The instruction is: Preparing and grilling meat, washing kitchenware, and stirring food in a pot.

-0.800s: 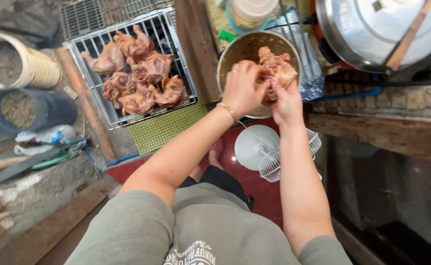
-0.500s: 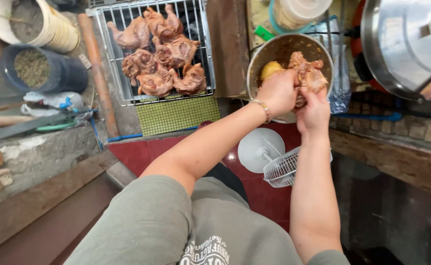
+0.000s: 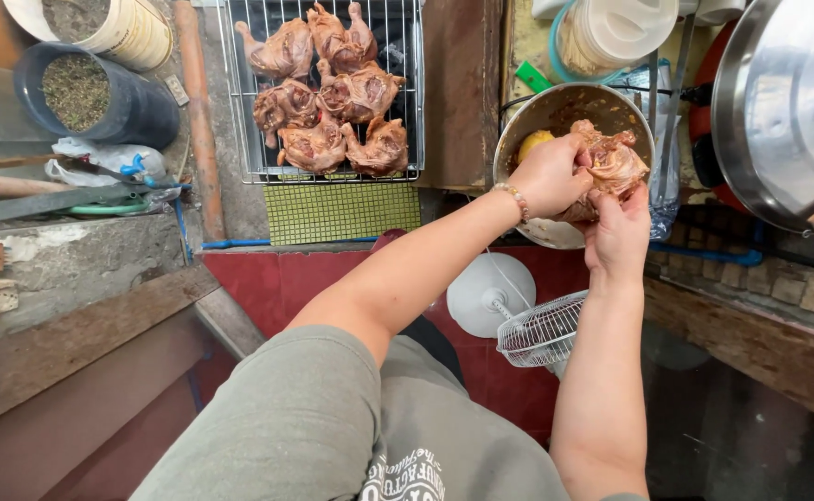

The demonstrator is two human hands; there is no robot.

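A marinated whole chicken (image 3: 614, 160) is held over a metal bowl (image 3: 555, 104). My left hand (image 3: 548, 174), with a bead bracelet at the wrist, grips its left side from above. My right hand (image 3: 616, 232) supports it from below. A yellow lump lies in the bowl beside the chicken. To the left, several marinated chickens (image 3: 326, 93) lie on a wire grill rack (image 3: 251, 158).
A green mesh mat (image 3: 342, 211) lies under the rack's near edge. A small white fan (image 3: 518, 315) stands on the red floor below the bowl. A large steel pot lid (image 3: 778, 102) is at right. A dark bucket (image 3: 101, 97) and cream bucket (image 3: 128, 32) sit at far left.
The view has shifted, so the rack and bowl sit lower and larger in frame. Both hands stay on the chicken over the bowl, turning it slightly.
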